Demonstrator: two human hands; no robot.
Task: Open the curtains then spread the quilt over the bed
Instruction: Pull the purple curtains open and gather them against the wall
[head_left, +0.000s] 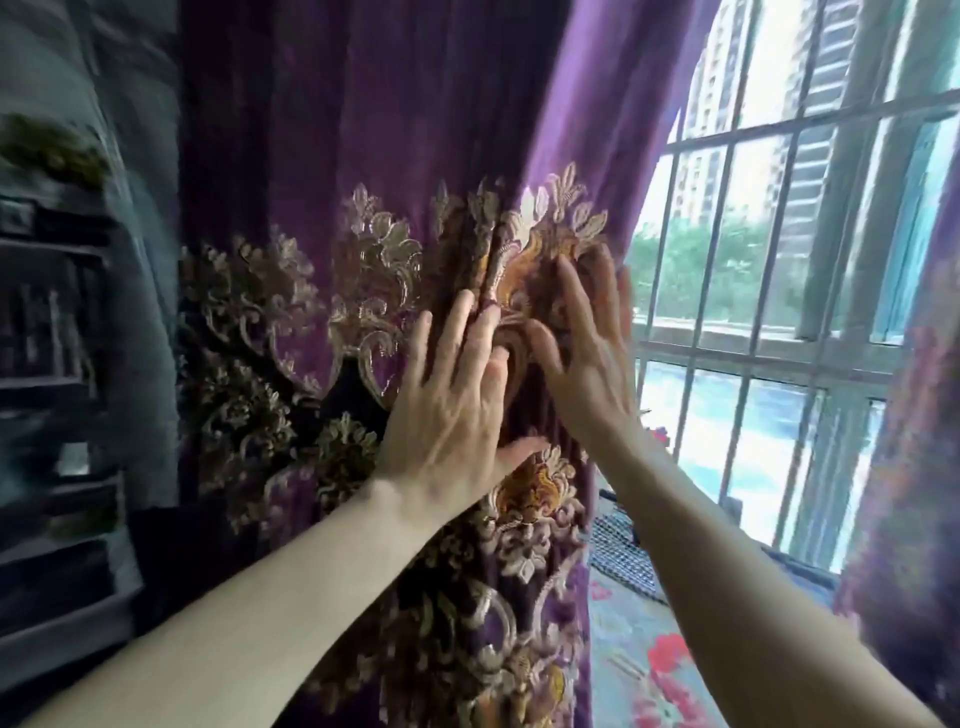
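Observation:
A purple velvet curtain (332, 130) with gold embroidery hangs in front of me, bunched into folds at its right edge. My left hand (452, 410) lies flat on the folds with straight, spread fingers. My right hand (587, 353) presses the curtain's right edge with straight fingers, just beside the left hand. A second purple curtain (914, 467) hangs at the far right. Between them the window (753, 270) is uncovered. A floral fabric (649, 665), perhaps the quilt or bed cover, lies below the window.
Metal bars (727, 208) cross the window, with tower blocks and trees outside. Dark shelves (52, 364) with books stand at the left, blurred. A dark checked cloth (618, 551) lies on the sill area under the window.

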